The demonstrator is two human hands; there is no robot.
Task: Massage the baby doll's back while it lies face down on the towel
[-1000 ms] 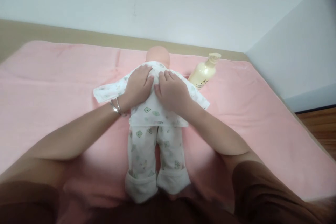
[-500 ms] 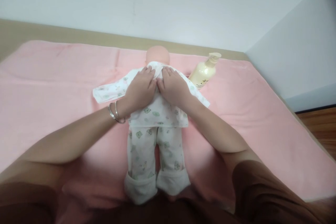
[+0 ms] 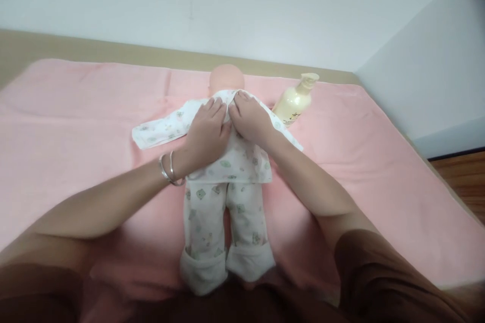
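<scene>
A baby doll (image 3: 226, 77) lies stretched out on a pink blanket, dressed in a white printed shirt (image 3: 227, 164) and matching trousers (image 3: 206, 212) with turned-up cuffs. Only the smooth top of its head shows; its face is out of sight. My left hand (image 3: 209, 128) rests open on the shirt's upper part, fingers pointing toward the collar. Beside it, my right hand (image 3: 250, 117) lies on the cloth near the neckline, its fingers slightly bent and spread. A fold in the shirt runs between both hands. The doll's sleeves reach out to either side.
A cream pump bottle (image 3: 293, 103) leans by the doll's sleeve on the right. The pink blanket (image 3: 87, 106) covers a tan surface (image 3: 113, 46) that meets a white wall (image 3: 242, 10). Wooden flooring (image 3: 462, 174) shows at the far right.
My right hand has shifted slightly up toward the collar, its fingers a little more bent. My left hand has slid slightly down and right. The doll and bottle stay in place.
</scene>
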